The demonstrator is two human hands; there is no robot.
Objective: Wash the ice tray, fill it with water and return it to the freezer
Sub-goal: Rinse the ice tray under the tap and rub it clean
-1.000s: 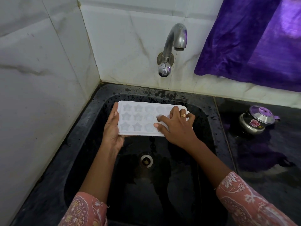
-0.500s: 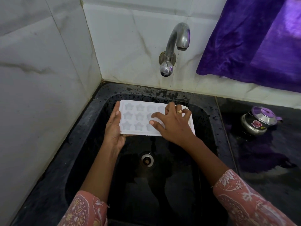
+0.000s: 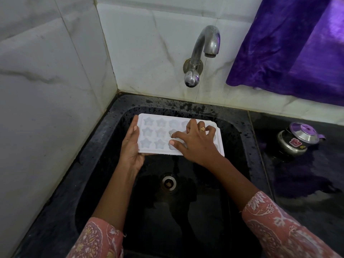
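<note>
Ice tray: we see the white ice tray point(image 3: 160, 135) held level over the black sink point(image 3: 104, 164), toward the back wall of the basin. Its star-shaped cups face up. We cannot tell if there is water in them.
Left hand: the left hand point(image 3: 131, 148) grips the left end of the tray. The thumb lies along the short edge, and the other fingers go under the tray, where we cannot see them.
Right hand: the right hand point(image 3: 195, 144) rests on top of the right half of the tray. Its fingers point(image 3: 178, 135) are bent and spread apart, and the tips touch the cups near the middle of the tray.
Ring: a gold ring point(image 3: 202, 128) sits on one finger of the right hand.
Tap: the steel tap point(image 3: 202, 53) comes out of the wall beyond the right fingertips and higher than them.
Drain: the round drain point(image 3: 168, 183) is in the sink floor, nearer to us than all the fingers, between the two forearms.
Purple cloth: a shiny purple cloth point(image 3: 290, 49) hangs on the wall, beyond the right fingers and to their right.
Pot: a small steel pot point(image 3: 296, 140) with a lid stands on the dark bench point(image 3: 307, 192), well apart from the right fingers, on their right side.
Sleeves: pink patterned sleeves point(image 3: 279, 229) cover both arms near the elbows.
Wall: white tiles point(image 3: 46, 90) with grey veins stand left of the left fingers and also behind the tap.
</note>
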